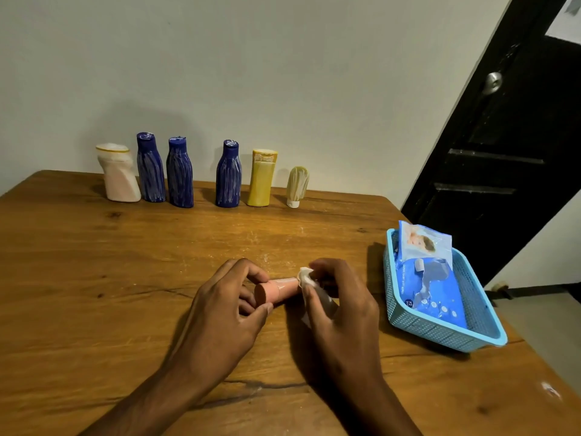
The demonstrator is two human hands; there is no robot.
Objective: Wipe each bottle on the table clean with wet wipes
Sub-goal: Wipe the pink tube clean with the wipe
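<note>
Two hands curled, left hand point(226, 303) gripping pink bottle point(276, 289), right hand point(339, 306) pinching wet wipe point(306, 276) against it

Between the fingers point(251, 272): a salmon-pink bottle point(276, 289) and white wipe point(306, 276). Beyond them, 3 dark-blue bottles point(179, 173) streaked white, 1 yellow bottle point(261, 179); right, a light-blue basket point(440, 335).

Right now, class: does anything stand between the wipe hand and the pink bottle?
Nothing visible does. The right hand already presses the wet wipe against the pink bottle, which the left hand holds.
</note>
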